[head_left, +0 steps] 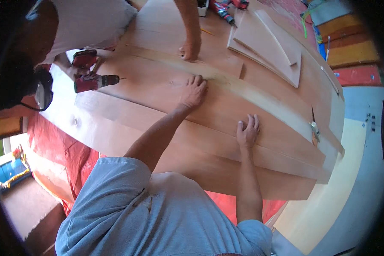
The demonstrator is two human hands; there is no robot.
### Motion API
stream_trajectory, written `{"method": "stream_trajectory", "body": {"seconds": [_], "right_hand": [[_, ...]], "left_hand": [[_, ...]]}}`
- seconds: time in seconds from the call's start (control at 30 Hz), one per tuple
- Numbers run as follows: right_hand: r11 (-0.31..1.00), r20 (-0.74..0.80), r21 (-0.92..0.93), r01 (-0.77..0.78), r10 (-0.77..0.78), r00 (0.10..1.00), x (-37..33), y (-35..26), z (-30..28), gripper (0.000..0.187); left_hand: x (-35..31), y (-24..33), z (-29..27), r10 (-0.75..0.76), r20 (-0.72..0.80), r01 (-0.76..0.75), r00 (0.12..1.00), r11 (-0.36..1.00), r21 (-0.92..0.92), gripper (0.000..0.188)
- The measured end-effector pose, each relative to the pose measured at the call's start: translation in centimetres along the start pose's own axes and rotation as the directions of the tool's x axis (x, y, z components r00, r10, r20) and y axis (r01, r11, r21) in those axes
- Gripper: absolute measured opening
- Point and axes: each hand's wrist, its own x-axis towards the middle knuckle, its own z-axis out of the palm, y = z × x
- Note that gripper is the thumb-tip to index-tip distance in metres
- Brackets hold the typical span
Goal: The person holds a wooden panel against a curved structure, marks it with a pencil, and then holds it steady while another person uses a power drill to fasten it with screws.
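A broad reddish plywood board [158,91] lies over other wood sheets, its far edge along a long pale wooden strip [260,100]. My left hand [193,92] rests on this board, fingers stretched toward the strip and pressing down. Farther right, my right hand [248,131] lies on the same board with thumb and fingers apart. Neither hand holds anything. Across from me at upper left, a co-worker grips a red and black cordless drill [94,82], its bit pointing right over the board. The co-worker's other hand [191,50] presses on the wood just beyond my left hand.
Cut plywood pieces [269,42] lie stacked at the far right, by another red drill [222,12] and a pencil [207,31]. A pointed tool [314,128], its kind unclear, rests near the right end. Red plastic sheeting [59,145] hangs below the wood at left.
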Motion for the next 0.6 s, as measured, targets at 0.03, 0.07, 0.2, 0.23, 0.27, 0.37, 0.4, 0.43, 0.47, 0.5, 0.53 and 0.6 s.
{"method": "stream_trajectory", "body": {"seconds": [0.03,0.07,0.2,0.23,0.27,0.37,0.4,0.43,0.47,0.5,0.53,0.6], "right_hand": [[0.999,-0.01,0.011,0.052,-0.051,0.999,0.1,-0.03,0.08,0.055],[0.999,-0.016,-0.006,0.052,-0.052,0.999,0.05,-0.06,0.09,0.055],[0.997,-0.005,-0.077,0.027,-0.027,1.0,0.07,-0.22,-0.05,0.056],[0.996,0.005,-0.064,0.054,-0.054,0.999,0.07,-0.28,-0.08,0.056],[0.996,-0.004,-0.069,0.052,-0.052,0.999,0.08,-0.33,-0.15,0.056],[0.996,-0.009,-0.065,0.053,-0.053,0.999,0.13,-0.58,-0.27,0.056],[0.997,0.001,-0.068,0.026,-0.026,1.0,0.16,-0.67,-0.29,0.056],[0.997,-0.009,-0.057,0.051,-0.052,0.999,0.19,-0.76,-0.31,0.056],[0.998,0.001,-0.049,0.046,-0.046,0.999,0.18,-0.82,-0.34,0.056],[0.998,0.019,-0.059,0.005,-0.004,1.0,0.18,-0.9,-0.36,0.057],[0.998,0.01,-0.041,0.04,-0.04,0.999,0.14,-0.95,-0.4,0.057],[0.998,0.019,-0.062,0.006,-0.005,1.0,0.07,-0.97,-0.53,0.056]], "left_hand": [[0.04,-0.09,0.06,-0.017,-0.004,0.017,1.0,1.0,0.012,0.026],[-0.01,-0.1,0.13,-0.008,-0.018,0.008,1.0,1.0,-0.005,0.026],[0.08,-0.33,0.05,-0.029,0.092,0.034,0.995,0.998,-0.056,0.035],[0.13,-0.34,-0.01,-0.026,0.05,0.029,0.998,0.998,-0.05,0.035],[0.19,-0.32,-0.08,-0.021,0.052,0.024,0.998,0.998,-0.058,0.035],[0.17,-0.34,-0.33,-0.017,0.058,0.021,0.998,0.998,-0.065,0.035],[0.14,-0.37,-0.37,-0.022,0.098,0.029,0.995,0.997,-0.07,0.034],[0.11,-0.39,-0.38,-0.012,0.064,0.017,0.998,0.998,-0.067,0.034],[0.03,-0.39,-0.36,0.0,0.009,0.001,1.0,0.998,-0.063,0.031],[-0.02,-0.45,-0.34,0.017,-0.022,-0.018,1.0,0.998,-0.067,0.027],[-0.09,-0.45,-0.3,0.012,-0.046,-0.015,0.999,0.998,-0.059,0.027],[-0.16,-0.45,-0.2,-0.007,0.036,0.011,0.999,0.995,-0.098,0.031]]}}
